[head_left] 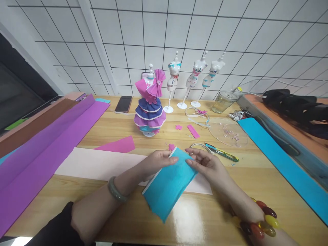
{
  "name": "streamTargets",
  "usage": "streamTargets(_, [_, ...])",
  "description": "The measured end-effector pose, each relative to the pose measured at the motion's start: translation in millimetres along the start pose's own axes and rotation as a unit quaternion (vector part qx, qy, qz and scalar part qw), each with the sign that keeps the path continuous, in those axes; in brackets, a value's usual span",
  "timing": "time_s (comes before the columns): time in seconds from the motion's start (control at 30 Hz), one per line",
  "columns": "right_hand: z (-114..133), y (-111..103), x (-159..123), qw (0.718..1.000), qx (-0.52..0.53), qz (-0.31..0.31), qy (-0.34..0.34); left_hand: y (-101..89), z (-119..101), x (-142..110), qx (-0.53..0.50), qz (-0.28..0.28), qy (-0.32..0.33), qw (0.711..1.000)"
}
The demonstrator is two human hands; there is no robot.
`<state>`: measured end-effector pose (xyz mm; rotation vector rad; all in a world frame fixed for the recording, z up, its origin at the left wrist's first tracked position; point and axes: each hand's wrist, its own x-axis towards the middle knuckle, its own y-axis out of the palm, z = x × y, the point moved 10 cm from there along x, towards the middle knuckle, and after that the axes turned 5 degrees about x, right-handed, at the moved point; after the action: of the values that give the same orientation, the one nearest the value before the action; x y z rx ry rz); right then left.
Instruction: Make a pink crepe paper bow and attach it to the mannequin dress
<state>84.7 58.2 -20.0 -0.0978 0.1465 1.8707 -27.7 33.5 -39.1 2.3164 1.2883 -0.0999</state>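
Note:
A piece of turquoise crepe paper (171,186) with a white strip along one edge is held up over the table between my two hands. My left hand (159,162) pinches its upper left side, thumb on top. At the upper right corner, my right hand (205,164) grips the paper between thumb and fingers. Beneath it lies a long pale pink paper strip (102,164). Just beyond my hands are a small pink paper flower (171,147) and a green-and-blue utility knife (222,152).
A mini mannequin (150,116) in a layered paper dress stands beyond my hands, beside bare mannequins (174,75). Purple paper (46,150) covers the left; a turquoise strip (282,164) lies right. Also present: a phone (123,104), a glass jar (224,101), a bead plate (217,131).

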Motion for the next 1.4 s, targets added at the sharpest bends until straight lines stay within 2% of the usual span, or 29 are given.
streamTargets(0.1, [5,-10,1,0.999,0.018,-0.035,-0.010,6.8,2,-2,0.029,0.034,-0.020,0.999])
streamTargets(0.17, [3,-10,1,0.999,0.039,-0.034,0.002,6.0,1,-2,0.029,0.033,-0.016,0.999])
streamTargets(0.23, [-2,-3,1,0.998,0.065,-0.016,0.019,1.7,-1,-1,0.022,0.016,-0.007,1.000])
streamTargets(0.37, [-6,22,-1,0.992,0.103,0.062,0.028,-10.1,-6,0,0.020,-0.033,0.017,0.999])
streamTargets(0.47, [-7,29,-1,0.989,0.115,0.087,0.027,-16.2,-7,-1,0.019,-0.055,0.028,0.998])
streamTargets(0.9, [-11,19,1,0.991,0.099,0.080,0.048,-24.2,-10,2,0.006,-0.075,0.042,0.996])
streamTargets(1.2, [-12,13,1,0.994,0.073,0.074,0.046,-31.5,-10,-3,0.021,-0.095,0.000,0.995])
streamTargets(1.4, [-12,4,2,0.998,0.042,0.050,0.024,-29.9,-14,-2,0.002,-0.062,0.018,0.998])
